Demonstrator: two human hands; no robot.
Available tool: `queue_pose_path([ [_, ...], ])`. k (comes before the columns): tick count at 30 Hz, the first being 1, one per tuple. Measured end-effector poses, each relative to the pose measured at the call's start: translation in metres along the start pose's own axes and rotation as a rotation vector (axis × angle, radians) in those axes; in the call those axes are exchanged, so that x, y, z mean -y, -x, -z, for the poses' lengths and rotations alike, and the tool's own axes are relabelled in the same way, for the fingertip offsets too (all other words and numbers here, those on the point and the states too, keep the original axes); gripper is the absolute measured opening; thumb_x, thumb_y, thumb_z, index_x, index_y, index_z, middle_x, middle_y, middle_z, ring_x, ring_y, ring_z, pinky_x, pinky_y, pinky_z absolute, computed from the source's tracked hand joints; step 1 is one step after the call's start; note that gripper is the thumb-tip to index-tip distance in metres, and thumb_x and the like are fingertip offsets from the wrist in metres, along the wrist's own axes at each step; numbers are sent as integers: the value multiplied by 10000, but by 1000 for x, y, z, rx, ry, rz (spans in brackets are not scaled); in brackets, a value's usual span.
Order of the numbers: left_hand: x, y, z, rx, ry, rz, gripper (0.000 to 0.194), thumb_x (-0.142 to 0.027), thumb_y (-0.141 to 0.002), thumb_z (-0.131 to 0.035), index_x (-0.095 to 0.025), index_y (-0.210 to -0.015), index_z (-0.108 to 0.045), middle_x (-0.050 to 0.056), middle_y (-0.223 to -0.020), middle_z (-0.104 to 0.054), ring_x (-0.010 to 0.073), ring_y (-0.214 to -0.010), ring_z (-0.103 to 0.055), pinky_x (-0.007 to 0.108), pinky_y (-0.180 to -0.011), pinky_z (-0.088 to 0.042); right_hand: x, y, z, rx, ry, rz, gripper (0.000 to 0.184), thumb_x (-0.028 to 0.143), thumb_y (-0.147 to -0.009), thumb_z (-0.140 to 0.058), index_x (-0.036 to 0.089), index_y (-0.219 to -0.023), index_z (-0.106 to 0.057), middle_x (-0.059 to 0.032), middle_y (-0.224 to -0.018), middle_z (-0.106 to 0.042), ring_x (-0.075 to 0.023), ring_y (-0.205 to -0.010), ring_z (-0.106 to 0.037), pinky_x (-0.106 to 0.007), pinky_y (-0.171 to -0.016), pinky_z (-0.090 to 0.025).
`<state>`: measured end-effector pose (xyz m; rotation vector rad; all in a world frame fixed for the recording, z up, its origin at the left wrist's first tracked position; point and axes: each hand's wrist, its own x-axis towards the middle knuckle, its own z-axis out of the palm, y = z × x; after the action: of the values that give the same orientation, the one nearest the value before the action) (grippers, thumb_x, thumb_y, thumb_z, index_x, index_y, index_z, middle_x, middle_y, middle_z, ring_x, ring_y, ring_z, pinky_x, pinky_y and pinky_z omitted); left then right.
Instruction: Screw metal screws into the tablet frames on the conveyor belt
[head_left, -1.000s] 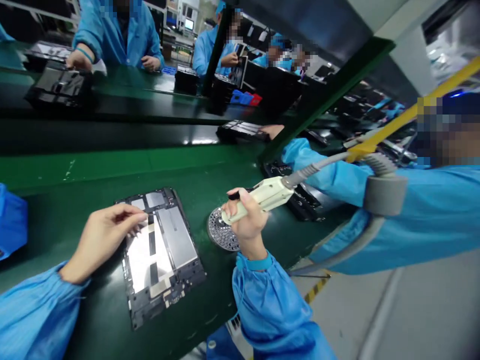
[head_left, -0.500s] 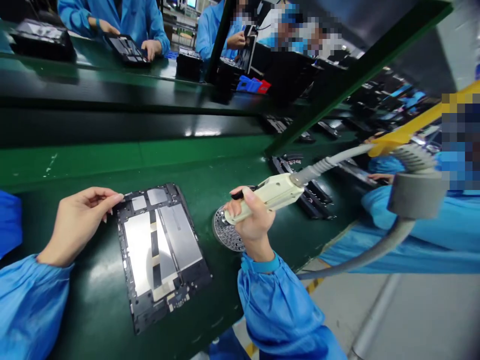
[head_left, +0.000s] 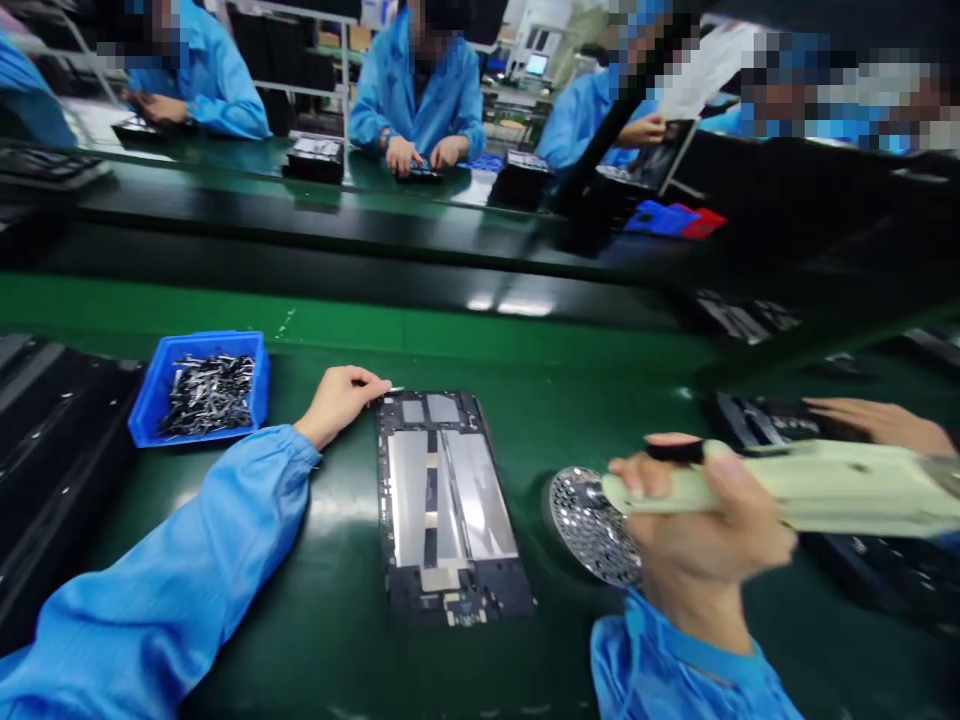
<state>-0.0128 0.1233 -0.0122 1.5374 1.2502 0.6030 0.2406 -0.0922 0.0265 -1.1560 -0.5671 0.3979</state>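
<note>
An opened tablet (head_left: 480,490) lies flat on the green bench, its silvery battery and dark circuit boards showing. At its far left corner, the fingertips of my left hand (head_left: 337,405) are pinched together. A tiny pale sliver shows at those fingertips, too small to name. My right hand (head_left: 697,520) is wrapped round a pale electric screwdriver (head_left: 817,485), thumb on top near a black lever. The driver's front end points down at a round metal screw dish (head_left: 592,525) full of small holes, right of the tablet. My fingers and the blur hide its tip.
Left of my left hand stands a blue bin (head_left: 262,390) heaped with small black and silver parts. Dark stacked units (head_left: 60,480) fill the left edge. A co-worker's hand (head_left: 885,420) rests on units at the right. Across the conveyor (head_left: 360,265), people in blue work.
My view has swung left, bringing the blue bin and dark stack into sight. My left hand stays pinched at the tablet's corner. My right hand still holds the screwdriver over the screw dish.
</note>
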Motion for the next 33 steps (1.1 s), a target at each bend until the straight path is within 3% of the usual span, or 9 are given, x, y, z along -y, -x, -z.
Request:
queue_pose_path([
  [4,4,-6,-6,-3,-117,-67,172,-238,-836,-764,-154,-691,-723,19,-673,-696,156,-631,-582,280,-666,-428,22,6,-22,63,11,70,324,553,-687,-744,229,-698,-741,39,-390,-407,-138,-368,-435,-310,-436,-449],
  [9,11,-6,-9,-10,-164,-97,173,-174,-858,-780,-169,-698,-716,33,-760,-742,184,-711,-631,298,-743,-447,27,22,-76,210,-12,65,318,515,-739,-781,198,-734,-756,52,-410,-459,-141,-373,-475,-311,-457,-473],
  [14,12,-5,-10,-6,-218,-125,166,-155,-887,-767,-175,-731,-713,42,-824,-760,200,-773,-661,304,-810,-468,9,24,-134,302,-81,55,374,551,-749,-824,187,-717,-747,72,-394,-474,-123,-327,-467,-304,-437,-499],
  [21,6,-9,-4,56,-217,-114,221,-164,-838,-829,-184,-683,-672,11,-727,-713,192,-753,-675,276,-778,-482,-32,14,-207,288,-116,26,329,491,-764,-796,195,-679,-678,83,-400,-465,-108,-342,-479,-273,-431,-516],
  [27,6,-13,-5,165,-115,-23,245,-126,-885,-737,-174,-665,-640,-49,-503,-583,126,-465,-592,240,-668,-497,-61,9,-226,268,-106,-60,324,492,-708,-792,190,-656,-687,78,-375,-474,-99,-320,-446,-264,-409,-488],
  [33,7,-14,-6,151,-78,-7,115,-92,-855,-730,-160,-763,-713,-36,-590,-648,101,-442,-567,231,-665,-516,-72,10,-228,266,-106,-91,330,495,-679,-795,182,-654,-695,73,-370,-485,-100,-319,-447,-264,-402,-489],
])
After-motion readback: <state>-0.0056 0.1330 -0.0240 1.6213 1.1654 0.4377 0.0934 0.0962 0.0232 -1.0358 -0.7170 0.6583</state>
